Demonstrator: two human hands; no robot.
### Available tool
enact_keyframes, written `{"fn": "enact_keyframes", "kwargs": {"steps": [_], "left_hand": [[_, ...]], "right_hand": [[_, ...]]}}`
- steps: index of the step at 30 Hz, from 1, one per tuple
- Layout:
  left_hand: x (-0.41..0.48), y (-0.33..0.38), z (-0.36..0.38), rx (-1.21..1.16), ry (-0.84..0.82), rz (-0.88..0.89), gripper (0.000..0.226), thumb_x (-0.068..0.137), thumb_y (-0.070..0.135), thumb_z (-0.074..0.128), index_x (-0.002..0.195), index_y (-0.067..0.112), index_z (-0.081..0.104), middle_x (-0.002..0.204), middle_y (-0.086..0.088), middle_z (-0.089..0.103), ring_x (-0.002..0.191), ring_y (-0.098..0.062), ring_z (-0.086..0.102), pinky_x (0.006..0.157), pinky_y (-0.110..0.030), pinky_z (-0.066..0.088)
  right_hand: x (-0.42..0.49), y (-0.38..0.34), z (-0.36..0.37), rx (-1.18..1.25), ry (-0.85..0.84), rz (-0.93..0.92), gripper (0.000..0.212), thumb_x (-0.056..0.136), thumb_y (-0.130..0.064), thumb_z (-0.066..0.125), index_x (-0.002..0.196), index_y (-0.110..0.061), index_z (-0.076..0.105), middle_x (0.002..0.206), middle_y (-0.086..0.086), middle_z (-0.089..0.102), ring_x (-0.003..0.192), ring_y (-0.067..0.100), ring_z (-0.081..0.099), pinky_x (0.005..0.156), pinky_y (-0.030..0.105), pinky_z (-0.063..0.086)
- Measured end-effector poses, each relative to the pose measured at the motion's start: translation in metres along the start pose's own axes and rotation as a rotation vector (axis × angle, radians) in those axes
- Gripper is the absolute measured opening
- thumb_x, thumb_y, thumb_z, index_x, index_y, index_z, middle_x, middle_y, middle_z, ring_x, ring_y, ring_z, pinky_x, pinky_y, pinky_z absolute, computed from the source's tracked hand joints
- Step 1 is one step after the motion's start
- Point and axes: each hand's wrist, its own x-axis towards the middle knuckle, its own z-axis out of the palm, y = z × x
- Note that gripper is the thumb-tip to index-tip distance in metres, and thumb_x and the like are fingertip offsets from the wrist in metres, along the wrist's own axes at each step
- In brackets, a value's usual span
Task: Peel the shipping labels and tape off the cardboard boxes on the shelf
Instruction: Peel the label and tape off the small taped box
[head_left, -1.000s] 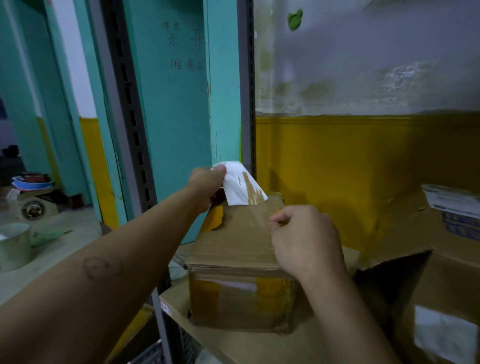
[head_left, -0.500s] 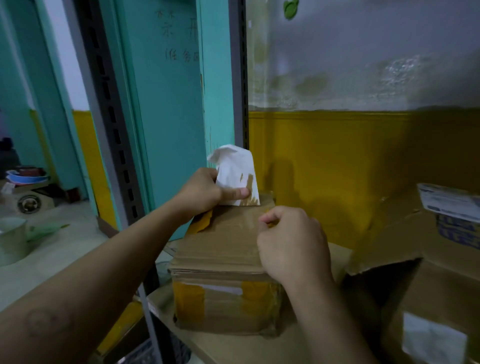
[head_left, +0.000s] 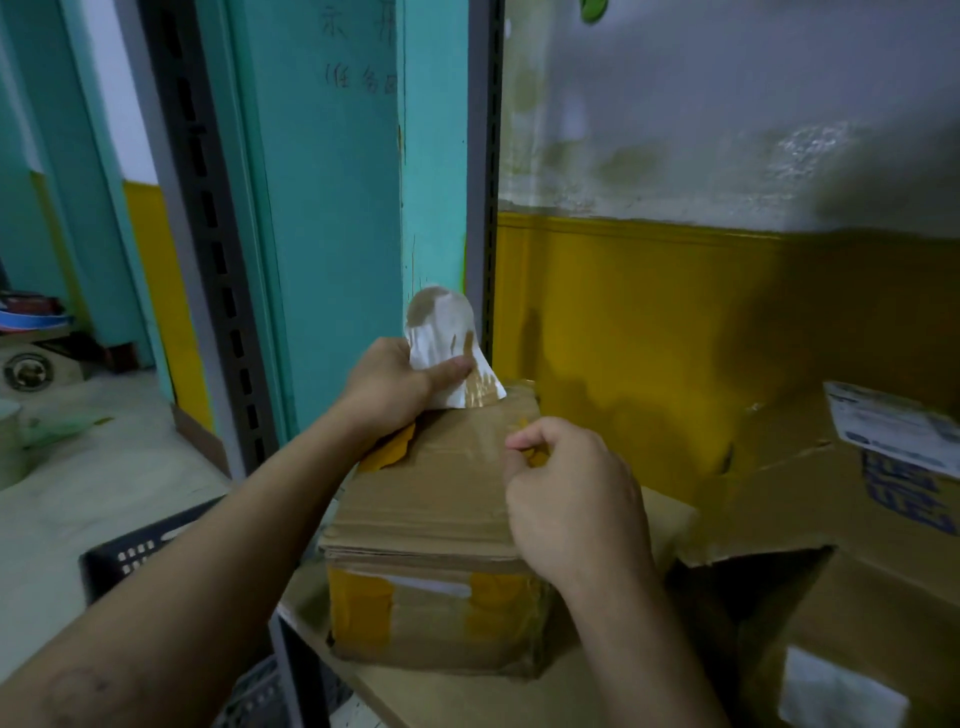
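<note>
A small cardboard box (head_left: 431, 525) with yellow tape patches stands on the shelf board (head_left: 467, 696) at its left end. My left hand (head_left: 395, 384) grips a white shipping label (head_left: 447, 343), lifted up off the box's far top edge, with brown paper scraps stuck to its underside. My right hand (head_left: 566, 493) rests on the box's top right, its thumb and forefinger pinching at the tape there. Clear tape glints across the top of the box.
A larger, torn cardboard box (head_left: 857, 545) bearing a white label (head_left: 893, 431) sits to the right on the shelf. A grey slotted shelf upright (head_left: 208, 260) stands at the left, another (head_left: 485, 208) behind the box. A dark plastic crate (head_left: 135, 551) lies below left.
My left hand has pulled the label higher and further off the box, and its grip moved onto the label's middle. My right hand stays on the box top.
</note>
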Motion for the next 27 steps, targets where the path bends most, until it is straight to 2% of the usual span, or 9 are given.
{"fn": "enact_keyframes", "kwargs": {"steps": [4, 8, 12, 15, 17, 20, 22, 25, 27], "left_hand": [[-0.001, -0.001, 0.001, -0.014, -0.006, 0.006, 0.028, 0.087, 0.046, 0.070, 0.089, 0.018, 0.073, 0.087, 0.000, 0.074, 0.084, -0.019, 0.069, 0.081, -0.036, 0.053], [-0.002, -0.002, 0.000, -0.025, -0.031, 0.037, 0.027, 0.088, 0.046, 0.068, 0.089, 0.019, 0.073, 0.088, 0.000, 0.074, 0.084, -0.020, 0.069, 0.084, -0.041, 0.055], [-0.001, -0.004, 0.002, -0.050, -0.044, 0.089, 0.022, 0.087, 0.047, 0.069, 0.079, 0.027, 0.069, 0.085, 0.004, 0.072, 0.087, -0.022, 0.069, 0.083, -0.038, 0.054], [-0.001, -0.007, 0.001, -0.098, -0.061, 0.127, 0.030, 0.079, 0.055, 0.069, 0.087, 0.027, 0.073, 0.092, 0.002, 0.074, 0.091, -0.021, 0.069, 0.088, -0.045, 0.054], [0.001, -0.008, 0.000, -0.104, -0.070, 0.129, 0.041, 0.073, 0.059, 0.067, 0.090, 0.022, 0.074, 0.093, 0.001, 0.075, 0.091, -0.022, 0.069, 0.088, -0.047, 0.054], [0.007, -0.011, 0.001, -0.102, -0.074, 0.127, 0.034, 0.078, 0.053, 0.073, 0.087, 0.019, 0.074, 0.090, -0.001, 0.075, 0.088, -0.024, 0.069, 0.086, -0.048, 0.054], [0.010, -0.012, 0.002, -0.102, -0.079, 0.140, 0.028, 0.084, 0.045, 0.073, 0.089, 0.018, 0.074, 0.091, -0.003, 0.074, 0.089, -0.025, 0.068, 0.086, -0.049, 0.054], [0.012, -0.011, 0.003, -0.082, -0.117, 0.141, 0.028, 0.086, 0.045, 0.070, 0.094, 0.019, 0.073, 0.094, -0.003, 0.073, 0.090, -0.025, 0.067, 0.087, -0.048, 0.054], [0.013, -0.009, 0.002, -0.104, -0.150, 0.112, 0.029, 0.085, 0.045, 0.071, 0.095, 0.018, 0.072, 0.094, -0.002, 0.073, 0.090, -0.025, 0.067, 0.088, -0.048, 0.054]], "right_hand": [[0.000, 0.002, 0.001, 0.021, -0.004, -0.007, 0.014, 0.095, -0.027, 0.057, 0.106, -0.034, 0.062, 0.090, -0.008, 0.065, 0.078, 0.014, 0.056, 0.049, 0.021, 0.028], [0.003, 0.005, 0.002, -0.026, -0.004, -0.036, 0.009, 0.093, -0.031, 0.058, 0.100, -0.036, 0.062, 0.090, -0.010, 0.064, 0.078, 0.015, 0.059, 0.056, 0.024, 0.036], [0.018, 0.003, -0.007, -0.120, 0.008, -0.055, 0.008, 0.087, -0.034, 0.064, 0.092, -0.038, 0.060, 0.095, -0.009, 0.062, 0.076, 0.015, 0.058, 0.059, 0.026, 0.036], [0.042, 0.000, -0.015, -0.064, 0.072, -0.079, 0.011, 0.087, -0.031, 0.068, 0.096, -0.035, 0.064, 0.088, -0.010, 0.063, 0.071, 0.012, 0.057, 0.062, 0.029, 0.044], [0.060, 0.000, -0.014, -0.070, 0.050, -0.088, 0.023, 0.086, -0.028, 0.071, 0.108, -0.033, 0.066, 0.104, -0.008, 0.066, 0.085, 0.013, 0.060, 0.071, 0.027, 0.047], [0.082, 0.002, -0.004, -0.146, -0.028, -0.107, 0.036, 0.084, -0.024, 0.073, 0.119, -0.026, 0.067, 0.118, -0.004, 0.066, 0.104, 0.014, 0.060, 0.084, 0.023, 0.044], [0.089, 0.004, 0.002, -0.139, -0.053, -0.118, 0.029, 0.085, -0.023, 0.072, 0.114, -0.021, 0.071, 0.112, -0.004, 0.070, 0.100, 0.011, 0.061, 0.082, 0.020, 0.041], [0.089, 0.007, 0.004, -0.157, 0.002, -0.165, 0.009, 0.086, -0.024, 0.070, 0.092, -0.024, 0.077, 0.086, -0.010, 0.070, 0.085, 0.005, 0.059, 0.067, 0.018, 0.038], [0.085, 0.009, 0.005, -0.179, 0.052, -0.192, 0.012, 0.087, -0.023, 0.069, 0.077, -0.028, 0.074, 0.073, -0.016, 0.066, 0.079, 0.004, 0.059, 0.063, 0.017, 0.038]]}}
